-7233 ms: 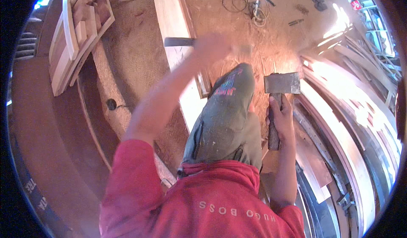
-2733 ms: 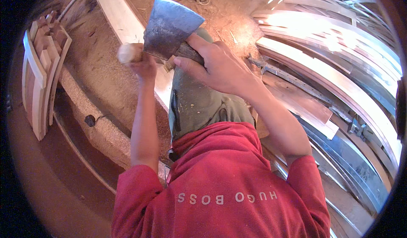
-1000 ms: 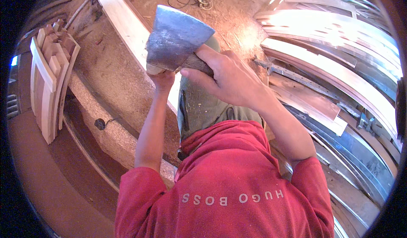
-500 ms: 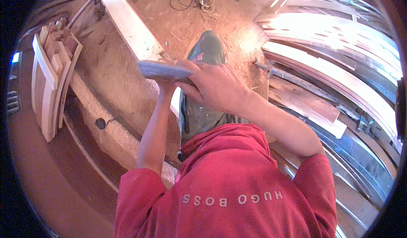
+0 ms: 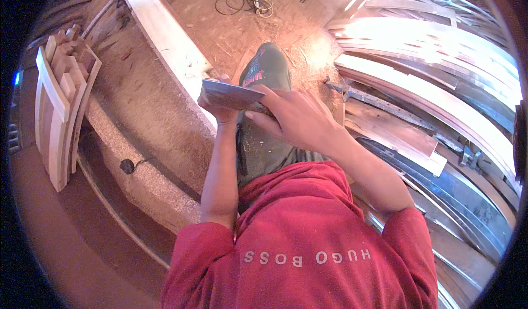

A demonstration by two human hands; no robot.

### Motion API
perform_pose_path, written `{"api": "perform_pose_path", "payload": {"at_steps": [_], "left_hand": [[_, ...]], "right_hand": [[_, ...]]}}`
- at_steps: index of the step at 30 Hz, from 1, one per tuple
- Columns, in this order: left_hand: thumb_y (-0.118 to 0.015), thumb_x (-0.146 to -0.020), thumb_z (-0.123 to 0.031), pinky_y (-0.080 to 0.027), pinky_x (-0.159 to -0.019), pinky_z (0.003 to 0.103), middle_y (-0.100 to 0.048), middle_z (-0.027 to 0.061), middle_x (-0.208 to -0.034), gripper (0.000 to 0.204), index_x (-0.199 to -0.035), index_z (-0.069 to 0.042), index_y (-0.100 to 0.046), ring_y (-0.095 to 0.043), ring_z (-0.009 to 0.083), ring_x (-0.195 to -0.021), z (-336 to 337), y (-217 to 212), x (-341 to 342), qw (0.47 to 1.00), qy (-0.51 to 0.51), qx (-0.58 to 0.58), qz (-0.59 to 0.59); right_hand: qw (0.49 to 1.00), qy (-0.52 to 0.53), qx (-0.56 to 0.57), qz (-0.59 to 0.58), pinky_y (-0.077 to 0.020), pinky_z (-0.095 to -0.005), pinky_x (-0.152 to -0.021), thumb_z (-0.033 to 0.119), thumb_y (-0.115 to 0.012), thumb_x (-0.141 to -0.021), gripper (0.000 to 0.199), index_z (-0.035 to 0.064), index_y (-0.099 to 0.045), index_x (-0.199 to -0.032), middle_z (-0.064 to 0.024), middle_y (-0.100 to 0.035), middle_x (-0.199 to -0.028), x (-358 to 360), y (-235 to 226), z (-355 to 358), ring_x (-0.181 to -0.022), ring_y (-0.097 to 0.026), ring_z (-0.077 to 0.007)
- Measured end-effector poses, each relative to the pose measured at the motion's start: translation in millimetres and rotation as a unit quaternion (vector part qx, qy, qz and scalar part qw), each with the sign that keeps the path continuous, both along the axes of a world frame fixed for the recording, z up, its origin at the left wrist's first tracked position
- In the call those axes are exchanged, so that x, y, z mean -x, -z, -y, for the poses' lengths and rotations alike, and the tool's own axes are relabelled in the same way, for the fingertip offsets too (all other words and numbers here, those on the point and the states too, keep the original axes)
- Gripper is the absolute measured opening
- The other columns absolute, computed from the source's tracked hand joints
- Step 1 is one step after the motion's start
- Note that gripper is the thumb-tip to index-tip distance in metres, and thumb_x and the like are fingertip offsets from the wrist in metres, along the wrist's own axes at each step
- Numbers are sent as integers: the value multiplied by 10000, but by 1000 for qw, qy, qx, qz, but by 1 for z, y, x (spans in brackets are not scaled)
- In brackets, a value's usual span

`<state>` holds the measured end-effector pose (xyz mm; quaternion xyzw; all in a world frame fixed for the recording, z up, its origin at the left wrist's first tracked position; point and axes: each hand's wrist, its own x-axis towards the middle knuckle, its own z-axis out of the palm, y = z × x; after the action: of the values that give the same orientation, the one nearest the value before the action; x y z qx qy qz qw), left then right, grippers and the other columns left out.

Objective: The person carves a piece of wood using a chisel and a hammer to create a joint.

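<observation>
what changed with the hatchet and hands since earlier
The right hand has brought the hatchet leftward from beside the leg to over the left hand, blade tilted more edge-on. It keeps its grip; anything the left hand may hold is hidden. The long pale board and stacked wooden pieces stay put.

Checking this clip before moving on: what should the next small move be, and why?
Perhaps ease the left hand clear before tilting the axe: that hand is right by the blade, which hides part of it, while the right hand grips the axe close to the blade. Whether the left hand holds anything can't be told.
</observation>
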<state>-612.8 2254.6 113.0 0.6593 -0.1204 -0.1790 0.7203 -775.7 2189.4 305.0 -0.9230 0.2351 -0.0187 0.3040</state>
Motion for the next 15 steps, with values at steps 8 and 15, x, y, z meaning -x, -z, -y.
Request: {"api": "perform_pose_path", "payload": {"at_steps": [8, 15], "left_hand": [[-690, -886, -103, -486, -548, 321, -608, 149, -961, 428, -1217, 34, -455, -618, 213, -812, 9, 38, -60, 763, -180, -506, 360], [-720, -841, -43, -492, -540, 297, -621, 139, -845, 414, -1168, 39, -479, -625, 161, -718, 12, -79, -77, 912, -345, 170, -146]], "right_hand": [[989, 111, -83, -48, -516, -557, -693, 441, -582, -974, 431, 45, -551, -1140, -263, -666, -808, 29, 1, -8, -763, -658, -475], [971, 221, -95, 11, -517, -514, -703, 442, -619, -960, 457, 2, -581, -1077, -251, -667, -781, 63, 5, -4, -773, -671, -456]]}}
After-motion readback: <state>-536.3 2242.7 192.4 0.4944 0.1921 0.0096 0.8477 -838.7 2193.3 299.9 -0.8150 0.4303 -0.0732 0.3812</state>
